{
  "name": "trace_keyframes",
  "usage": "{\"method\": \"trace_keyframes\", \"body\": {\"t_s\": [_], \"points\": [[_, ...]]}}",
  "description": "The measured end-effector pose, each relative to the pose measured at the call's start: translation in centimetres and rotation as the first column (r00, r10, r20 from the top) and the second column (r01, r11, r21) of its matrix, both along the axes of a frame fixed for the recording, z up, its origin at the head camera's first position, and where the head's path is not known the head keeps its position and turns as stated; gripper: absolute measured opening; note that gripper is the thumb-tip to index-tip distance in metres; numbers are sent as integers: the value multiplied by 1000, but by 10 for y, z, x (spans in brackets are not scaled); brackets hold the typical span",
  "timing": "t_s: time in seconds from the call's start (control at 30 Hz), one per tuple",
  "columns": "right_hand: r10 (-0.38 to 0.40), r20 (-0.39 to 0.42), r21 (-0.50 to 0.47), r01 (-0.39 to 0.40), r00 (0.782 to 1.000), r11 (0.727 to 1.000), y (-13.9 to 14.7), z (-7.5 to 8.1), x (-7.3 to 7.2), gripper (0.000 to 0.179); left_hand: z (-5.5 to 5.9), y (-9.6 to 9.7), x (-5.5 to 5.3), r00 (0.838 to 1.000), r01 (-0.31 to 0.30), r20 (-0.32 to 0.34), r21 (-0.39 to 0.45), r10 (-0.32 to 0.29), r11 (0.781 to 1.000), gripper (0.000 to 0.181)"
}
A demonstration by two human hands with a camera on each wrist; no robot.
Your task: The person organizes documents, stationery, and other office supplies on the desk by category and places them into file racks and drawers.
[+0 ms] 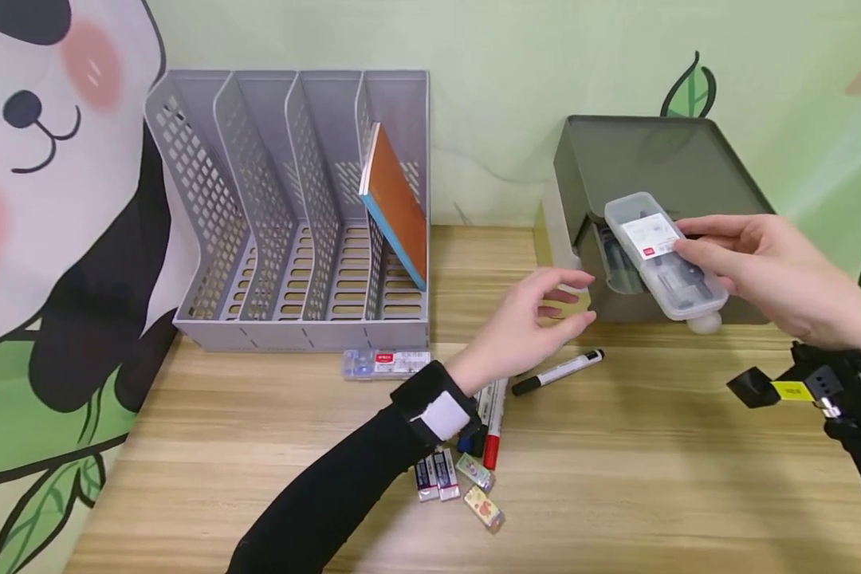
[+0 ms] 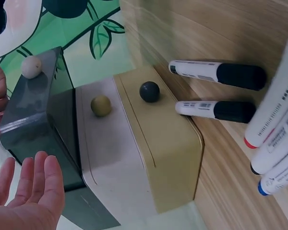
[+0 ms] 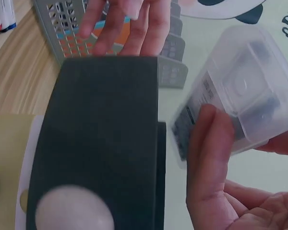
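Observation:
My right hand (image 1: 775,271) pinches a clear plastic case (image 1: 663,259) with a white label, thumb on the near side. The case is tilted over the dark grey top drawer (image 3: 101,139) of a desktop drawer unit (image 1: 660,159). That drawer is pulled out, and dark contents in a clear container (image 1: 617,259) show inside it. Just left of the drawer is my left hand (image 1: 527,319), fingers spread and holding nothing. In the left wrist view its fingers (image 2: 38,182) extend beside the dark drawer front.
A grey file rack (image 1: 301,335) with an orange-covered book (image 1: 398,207) stands left. Before it lies a labelled clear case (image 1: 383,364). A black-capped marker (image 1: 560,372), several other markers (image 1: 497,414) and small erasers (image 1: 484,509) lie on the table.

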State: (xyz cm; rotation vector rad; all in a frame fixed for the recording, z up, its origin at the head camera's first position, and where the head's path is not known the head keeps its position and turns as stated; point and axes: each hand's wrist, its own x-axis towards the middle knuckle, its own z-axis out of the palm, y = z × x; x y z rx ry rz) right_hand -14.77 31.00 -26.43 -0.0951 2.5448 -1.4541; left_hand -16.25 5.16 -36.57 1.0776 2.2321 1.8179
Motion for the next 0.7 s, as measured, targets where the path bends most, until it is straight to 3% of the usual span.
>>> {"method": "trace_keyframes", "body": {"t_s": [0.3, 0.53, 0.7], "points": [[44, 57, 214, -56, 997, 975, 16, 11, 1, 52, 3, 8, 3, 999, -15, -44, -21, 14, 1000, 35], [44, 149, 290, -86, 988, 953, 22, 17, -8, 55, 5, 11, 2, 998, -21, -53, -36, 19, 999, 36], [57, 132, 340, -99, 990, 935, 23, 14, -13, 53, 5, 10, 2, 998, -25, -54, -54, 22, 998, 35]]}}
